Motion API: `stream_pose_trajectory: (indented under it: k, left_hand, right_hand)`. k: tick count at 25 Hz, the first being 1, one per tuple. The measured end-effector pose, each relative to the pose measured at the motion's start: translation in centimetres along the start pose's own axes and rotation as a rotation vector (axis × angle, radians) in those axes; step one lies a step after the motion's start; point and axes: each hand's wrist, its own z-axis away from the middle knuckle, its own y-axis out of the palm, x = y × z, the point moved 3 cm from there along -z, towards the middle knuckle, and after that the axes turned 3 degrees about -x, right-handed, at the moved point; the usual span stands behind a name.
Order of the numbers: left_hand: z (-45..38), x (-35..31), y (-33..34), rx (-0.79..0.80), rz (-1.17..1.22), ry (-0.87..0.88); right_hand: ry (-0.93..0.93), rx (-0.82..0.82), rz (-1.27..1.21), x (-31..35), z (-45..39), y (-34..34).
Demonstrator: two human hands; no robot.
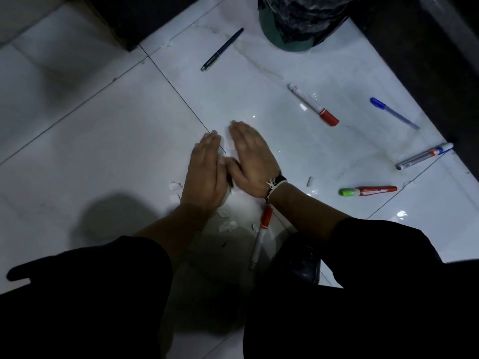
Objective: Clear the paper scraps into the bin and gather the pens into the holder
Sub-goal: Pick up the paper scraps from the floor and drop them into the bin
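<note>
Paper scraps (228, 225) scattered on white floor tiles (108, 141), some pressed between both palms. Left hand (206, 172) & right hand (252, 161) flat, fingers straight, cupped together around scraps. Red marker (261, 237) just below wrists; other pens (313, 104) spread to the right. Bin (298, 24) well apart, top centre.

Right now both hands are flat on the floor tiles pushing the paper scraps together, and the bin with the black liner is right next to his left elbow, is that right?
Not quite. The head view shows the bin with the black liner far from the elbow, at the top of the picture, well beyond both hands. The rest holds: the left hand and right hand lie flat on the tiles, angled together over the paper scraps.
</note>
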Motion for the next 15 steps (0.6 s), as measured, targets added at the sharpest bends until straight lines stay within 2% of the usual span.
stream_pose_trajectory:
  k: [3,7,11,15]
  left_hand:
    - [1.3,0.5,-0.2,-0.041,-0.171,0.128]
    - [0.8,0.2,-0.1,-0.109,-0.536,0.131]
    - [-1.3,0.7,-0.3,-0.044,-0.557,0.251]
    - [-3.4,1.2,-0.5,-0.108,-0.571,0.329]
  right_hand:
    - [-0.235,0.034,0.046,0.5,0.5,0.2]
    - [-0.391,-0.038,0.191,0.0,0.7,0.7]
    - [-0.441,-0.153,0.216,0.3,-1.1,0.1]
    - [-0.386,-0.087,0.381,-0.3,-2.9,-0.6]
